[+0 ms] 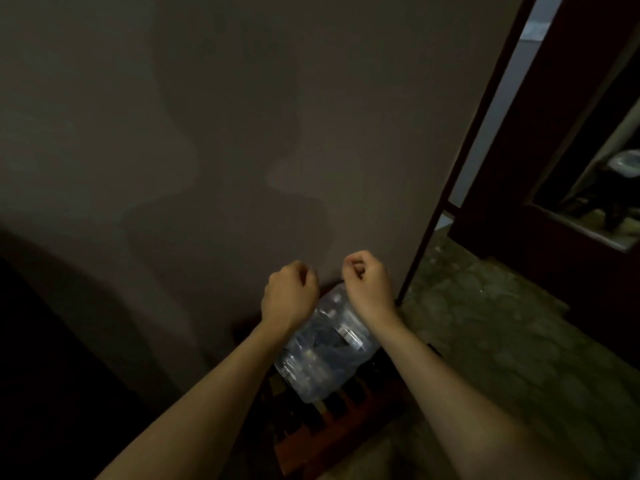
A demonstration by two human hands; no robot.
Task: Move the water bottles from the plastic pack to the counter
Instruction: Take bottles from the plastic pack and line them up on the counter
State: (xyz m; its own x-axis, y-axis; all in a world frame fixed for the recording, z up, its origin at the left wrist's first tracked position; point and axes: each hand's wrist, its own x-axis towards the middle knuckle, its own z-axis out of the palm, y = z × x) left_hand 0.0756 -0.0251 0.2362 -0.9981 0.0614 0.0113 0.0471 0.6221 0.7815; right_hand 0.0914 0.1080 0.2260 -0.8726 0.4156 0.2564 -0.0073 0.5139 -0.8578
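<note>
2 bare forearms, left hand (290,295) and right hand (367,285), sleeveless, ringless.

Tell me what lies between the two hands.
In the head view, only bare wall shows in the gap between the left hand and right hand; the plastic pack sits below them.

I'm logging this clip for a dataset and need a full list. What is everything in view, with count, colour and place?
plastic pack of water bottles: one, clear bluish wrap, low centre, resting on the crate; number of bottles inside cannot be told.
slatted crate: one, reddish-brown, under the pack, bottom centre.
wall: one, grey, fills the upper left and centre.
door frame: one, dark brown, running diagonally at right.
floor: greenish, mottled, lower right.
dark opening: one, far right, contents too dim to tell.
left hand: one, closed, above the pack's top.
right hand: one, closed, above the pack's top, beside the left.
</note>
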